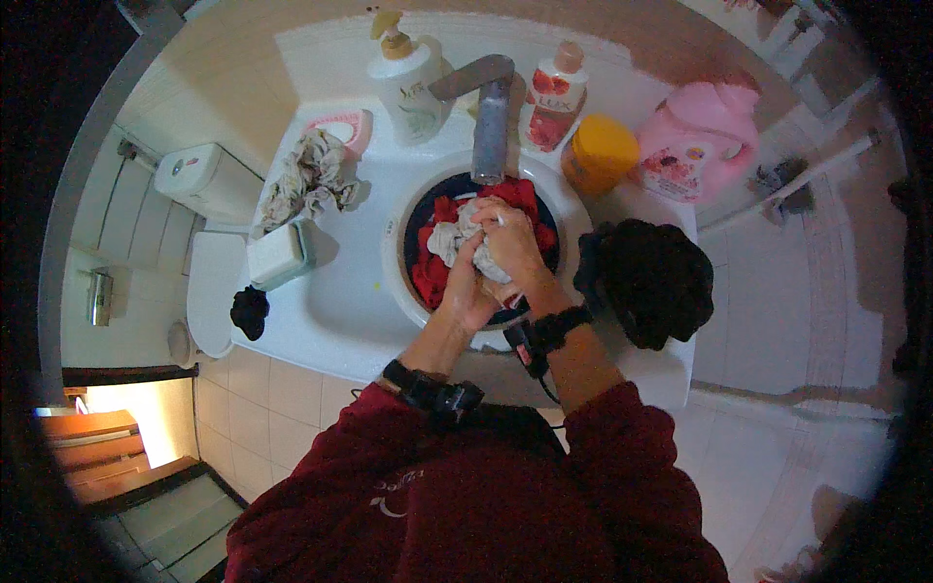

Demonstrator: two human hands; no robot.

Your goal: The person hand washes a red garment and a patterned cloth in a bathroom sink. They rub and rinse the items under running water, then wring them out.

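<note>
Both my hands are over a round basin (394,251) set in a white washstand counter. My left hand (466,295) supports a bunched pale cloth (448,242) from below, its thumb against the fabric. From above and to the right, my right hand (509,237) grips the same cloth with curled fingers. Red fabric (431,273) lies around the cloth inside the basin, over a dark blue lining or tub whose kind I cannot tell. The faucet (490,138) reaches out just beyond my hands. Part of the cloth is hidden by my fingers.
Left on the counter are a crumpled pale cloth (310,178), a bar of soap on a dish (275,255) and a small black cloth (249,312). A pump bottle (408,95), a Lux bottle (554,98), a yellow-lidded jar (601,153) and a pink jug (692,146) line the back. Black fabric (649,284) sits right.
</note>
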